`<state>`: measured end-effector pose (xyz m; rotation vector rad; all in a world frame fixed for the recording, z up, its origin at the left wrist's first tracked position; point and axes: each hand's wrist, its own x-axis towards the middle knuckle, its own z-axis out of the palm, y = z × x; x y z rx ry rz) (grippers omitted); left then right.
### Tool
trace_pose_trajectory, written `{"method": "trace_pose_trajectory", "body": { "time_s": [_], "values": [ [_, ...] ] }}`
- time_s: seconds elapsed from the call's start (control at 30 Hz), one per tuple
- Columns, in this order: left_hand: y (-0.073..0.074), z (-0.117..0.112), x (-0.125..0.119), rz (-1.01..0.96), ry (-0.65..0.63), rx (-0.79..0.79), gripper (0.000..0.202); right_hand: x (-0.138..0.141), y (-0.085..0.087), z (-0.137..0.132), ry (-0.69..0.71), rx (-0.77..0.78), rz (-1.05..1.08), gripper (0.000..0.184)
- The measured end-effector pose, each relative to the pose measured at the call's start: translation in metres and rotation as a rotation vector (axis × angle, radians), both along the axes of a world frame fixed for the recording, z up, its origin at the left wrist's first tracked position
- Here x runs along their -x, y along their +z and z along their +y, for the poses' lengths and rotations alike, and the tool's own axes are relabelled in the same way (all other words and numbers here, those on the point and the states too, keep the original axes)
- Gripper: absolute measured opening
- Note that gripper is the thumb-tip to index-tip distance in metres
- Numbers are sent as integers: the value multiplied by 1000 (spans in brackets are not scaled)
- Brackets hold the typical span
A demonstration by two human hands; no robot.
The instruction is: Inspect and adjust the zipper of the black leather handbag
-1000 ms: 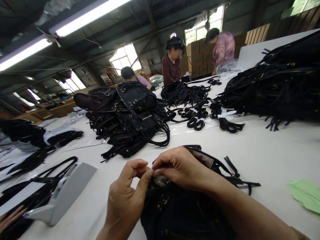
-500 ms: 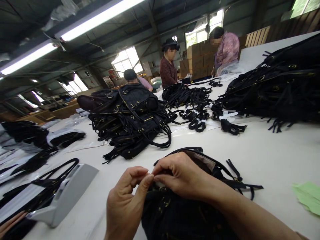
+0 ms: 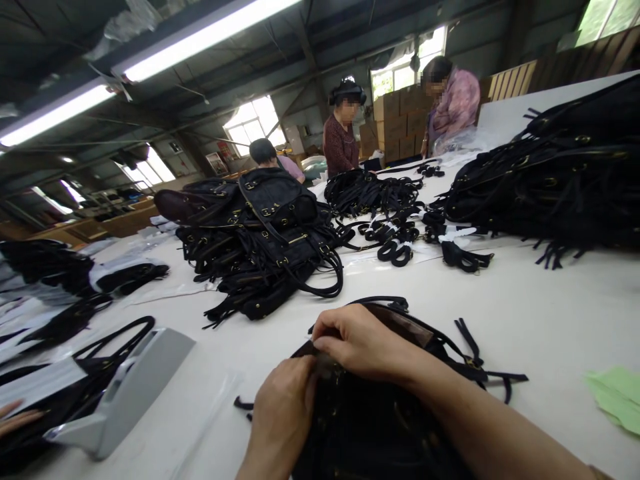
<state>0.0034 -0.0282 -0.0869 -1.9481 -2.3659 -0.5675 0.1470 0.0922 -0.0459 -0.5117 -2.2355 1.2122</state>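
A black handbag (image 3: 380, 427) with brass fittings lies on the white table (image 3: 525, 313) right in front of me. My right hand (image 3: 357, 343) is closed, pinching the bag's upper edge near its opening. My left hand (image 3: 283, 413) is closed too, its fingers gripping the bag's left side just below the right hand. The brown lining of the bag shows behind my right hand. Black straps trail from the bag to the right.
A pile of black handbags (image 3: 255, 233) sits mid-table, a larger heap (image 3: 560, 180) at the right, bundled straps (image 3: 395, 233) between. A grey tape dispenser (image 3: 130, 393) stands at left. Green paper (image 3: 617, 397) lies at right. Three people work at the far end; someone's fingertips (image 3: 15, 417) show at the left edge.
My left hand has dropped from a raised pinch beside the right hand down onto the bag's left side. My right hand stays at the bag's top edge.
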Motion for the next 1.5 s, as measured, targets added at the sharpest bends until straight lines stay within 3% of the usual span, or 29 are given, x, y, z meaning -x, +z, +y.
{"method": "trace_pose_trajectory", "body": {
  "time_s": [0.13,0.33,0.5,0.77,0.93,1.1,1.5],
  "values": [
    [-13,13,3,222,183,184,20,13,-19,8,144,199,-49,10],
    [-22,33,6,258,189,269,19,29,-48,19,12,33,-236,14],
    [-28,41,8,254,197,272,26,34,-59,20,-38,-22,-280,19],
    [-41,25,14,186,137,74,19,36,-67,18,-82,-74,-330,20],
    [-43,16,18,-159,147,-184,18,34,-66,13,-65,-91,-314,19],
    [-45,16,27,-289,110,-222,24,35,-64,8,-55,-80,-307,18],
    [-61,10,18,-234,78,-387,17,39,-64,3,-78,-96,-385,17]
  ]
}}
